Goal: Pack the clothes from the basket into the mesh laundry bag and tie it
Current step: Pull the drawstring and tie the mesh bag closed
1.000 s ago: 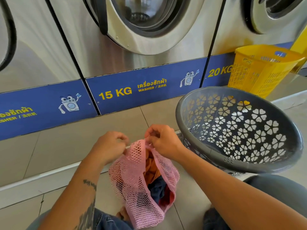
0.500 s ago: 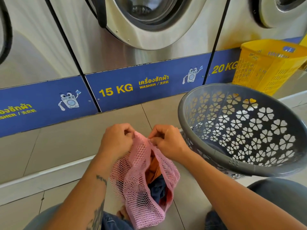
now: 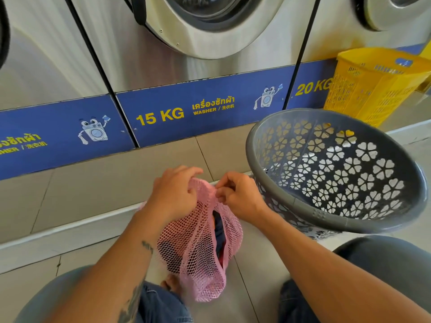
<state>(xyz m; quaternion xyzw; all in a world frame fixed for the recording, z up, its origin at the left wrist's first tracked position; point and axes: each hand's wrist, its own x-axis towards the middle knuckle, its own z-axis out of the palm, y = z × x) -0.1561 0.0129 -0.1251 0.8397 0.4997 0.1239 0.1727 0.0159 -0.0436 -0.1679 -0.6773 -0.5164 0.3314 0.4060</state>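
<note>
A pink mesh laundry bag (image 3: 196, 248) hangs between my knees, stuffed with dark and red clothes (image 3: 219, 231) that show through a narrow slit in its side. My left hand (image 3: 173, 191) grips the bunched top of the bag from the left. My right hand (image 3: 238, 194) pinches the same top from the right, fingers curled, almost touching the left hand. The grey round basket (image 3: 291, 199) with flower-shaped holes stands tilted at the right, close to my right forearm; no clothes show inside it.
A row of steel washing machines (image 3: 210, 66) with blue "15 KG" and "20 KG" strips fills the back. A yellow plastic basket (image 3: 373, 87) stands at the far right. Beige tiled step and floor lie below. My knees frame the bottom edge.
My hands have come together at the bag's top, and the mouth has closed from a wide gap to a narrow slit. The orange cloth no longer shows.
</note>
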